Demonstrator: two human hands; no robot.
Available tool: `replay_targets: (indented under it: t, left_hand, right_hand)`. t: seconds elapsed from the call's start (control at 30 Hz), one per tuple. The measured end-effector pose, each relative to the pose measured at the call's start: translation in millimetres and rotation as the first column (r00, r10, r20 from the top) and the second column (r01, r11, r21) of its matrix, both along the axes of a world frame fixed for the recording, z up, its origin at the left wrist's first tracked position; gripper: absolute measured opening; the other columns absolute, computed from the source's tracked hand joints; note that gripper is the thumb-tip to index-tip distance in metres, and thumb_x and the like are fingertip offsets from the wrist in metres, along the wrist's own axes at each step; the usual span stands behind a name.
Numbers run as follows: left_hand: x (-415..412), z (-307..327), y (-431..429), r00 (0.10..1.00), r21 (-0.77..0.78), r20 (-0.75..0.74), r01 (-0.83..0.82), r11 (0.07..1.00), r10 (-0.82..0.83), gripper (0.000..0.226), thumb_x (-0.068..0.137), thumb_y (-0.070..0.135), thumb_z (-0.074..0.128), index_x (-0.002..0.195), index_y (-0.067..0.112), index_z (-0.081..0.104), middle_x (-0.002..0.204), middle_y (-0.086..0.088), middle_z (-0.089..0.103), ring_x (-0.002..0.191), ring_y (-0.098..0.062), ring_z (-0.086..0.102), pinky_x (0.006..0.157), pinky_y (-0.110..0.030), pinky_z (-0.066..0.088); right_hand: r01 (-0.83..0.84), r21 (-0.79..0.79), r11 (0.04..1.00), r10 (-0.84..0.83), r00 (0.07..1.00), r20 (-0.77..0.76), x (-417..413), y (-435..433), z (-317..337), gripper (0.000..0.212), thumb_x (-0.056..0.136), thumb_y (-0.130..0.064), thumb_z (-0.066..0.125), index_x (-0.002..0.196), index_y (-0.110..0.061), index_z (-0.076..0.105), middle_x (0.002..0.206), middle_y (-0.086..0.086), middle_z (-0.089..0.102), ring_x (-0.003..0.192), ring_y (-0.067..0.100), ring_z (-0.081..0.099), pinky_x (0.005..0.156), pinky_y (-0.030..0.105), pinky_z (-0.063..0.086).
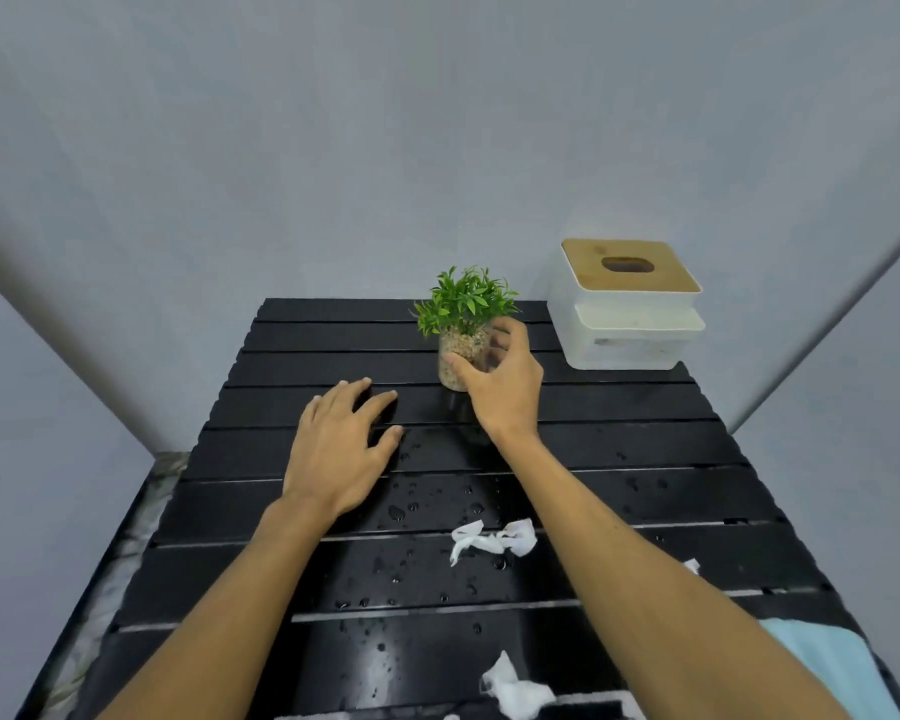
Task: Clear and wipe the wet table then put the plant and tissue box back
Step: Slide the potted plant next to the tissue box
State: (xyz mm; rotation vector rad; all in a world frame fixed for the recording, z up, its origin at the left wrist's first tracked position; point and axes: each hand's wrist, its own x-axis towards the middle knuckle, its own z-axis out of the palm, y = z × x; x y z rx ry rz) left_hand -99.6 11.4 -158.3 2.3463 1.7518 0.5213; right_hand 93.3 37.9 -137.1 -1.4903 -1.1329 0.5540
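While the black slatted table (pixel 292 449) glistens with water droplets across its middle and near slats, the right hand (pixel 500 381) is out at the far side, wrapped around the plant (pixel 461 324). Thumb on the left of the glass pot, fingers curled round its right side, so the grip is closed on that pebble-filled pot, which stands upright on the table with its green leaves fanned out above the hand. Whether the pot's base is touching the slat or just off it cannot be told from here. Over to the left, the left hand (pixel 341 449) lies palm down, fingers loosely spread and flat over the slats, holding nothing. The tissue box (pixel 627 304), white with a wooden lid and an oval slot, sits at the far right corner, just beside the plant but apart from it. Nearer in, a crumpled white tissue scrap (pixel 494 540) lies among the droplets, and another wad of tissue (pixel 515 688) sits at the near edge. A light blue cloth (pixel 832 662) pokes in at the near right.
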Motion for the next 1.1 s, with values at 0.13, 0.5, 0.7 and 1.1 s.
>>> replay_targets:
  t: [0.13,0.5,0.7,1.1]
  left_hand:
    - [39,6,26,0.997,-0.034,0.055,0.054,0.998,-0.052,0.048,0.095,0.047,0.047,0.14,0.032,0.048,0.152,-0.004,0.038,0.143,-0.025,0.027,0.117,-0.042,0.019]
    - [77,-11,67,0.999,-0.007,-0.01,0.031,0.999,-0.032,0.051,0.096,0.053,0.036,0.144,0.034,0.042,0.154,-0.003,0.035,0.145,-0.023,0.023,0.119,-0.043,0.013]
    - [77,-14,69,0.999,0.011,-0.029,0.023,1.0,-0.023,0.053,0.096,0.056,0.032,0.144,0.036,0.04,0.155,0.0,0.033,0.146,-0.02,0.02,0.12,-0.042,0.012]
    - [76,-12,70,1.0,0.018,-0.004,0.021,1.0,-0.021,0.051,0.095,0.055,0.037,0.141,0.035,0.045,0.151,0.0,0.039,0.144,-0.019,0.026,0.119,-0.042,0.014]
  right_hand:
    - [0.071,0.0,0.997,-0.071,0.997,0.004,31,8,-1,0.062,0.07,-0.024,0.083,0.121,-0.022,0.049,0.116,-0.004,0.062,0.106,0.012,0.06,0.093,0.038,0.052]
    - [0.049,0.013,0.999,-0.048,0.997,-0.053,62,50,-21,0.064,0.077,-0.027,0.076,0.131,-0.028,0.043,0.126,0.0,0.06,0.117,0.013,0.057,0.098,0.039,0.05]
    - [0.084,0.016,0.996,-0.083,0.995,-0.055,63,77,-26,0.068,0.082,-0.029,0.071,0.141,-0.03,0.037,0.141,-0.002,0.051,0.13,0.014,0.047,0.106,0.041,0.043]
    - [0.074,0.029,0.997,-0.073,0.996,-0.054,71,99,-25,0.068,0.081,-0.029,0.072,0.14,-0.025,0.039,0.138,0.001,0.053,0.127,0.016,0.05,0.104,0.041,0.045]
